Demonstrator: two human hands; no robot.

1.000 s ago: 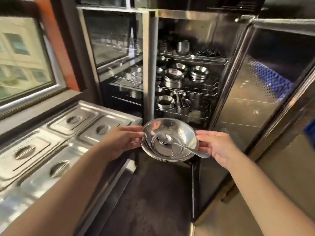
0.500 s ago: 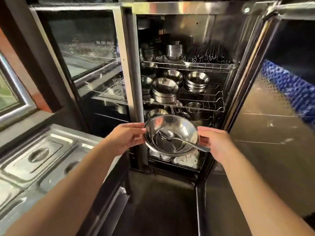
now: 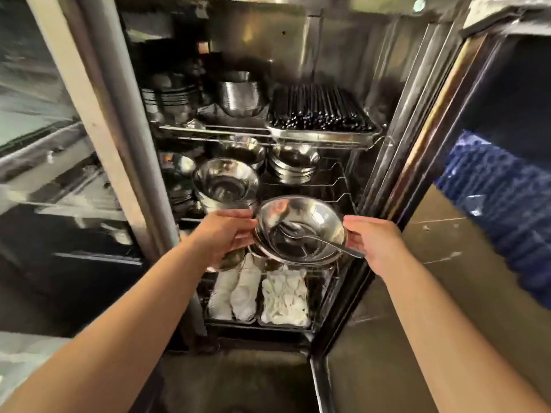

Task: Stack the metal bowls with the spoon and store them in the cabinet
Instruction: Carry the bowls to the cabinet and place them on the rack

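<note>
A stack of shiny metal bowls [image 3: 310,217] hangs in front of the open cabinet [image 3: 384,162], level with its lower wire shelves. A metal spoon [image 3: 320,239] lies inside the top bowl, its handle sticking out over the right rim. My left hand [image 3: 222,238] grips the left rim of the stack and my right hand [image 3: 372,245] grips the right rim, near the spoon handle. The stack sits tilted slightly toward me.
Wire shelves hold other bowl stacks [image 3: 226,180], [image 3: 293,163], metal cups [image 3: 238,95] and a tray of dark chopsticks [image 3: 322,114]. White cloths [image 3: 284,296] fill the bottom trays. The cabinet door [image 3: 447,234] stands open on the right; a glass-fronted section [image 3: 44,144] is left.
The view has closed in on the cabinet, and both hands have carried the bowl stack forward and right, up to the shelves. The steel counter on the left has left view.
</note>
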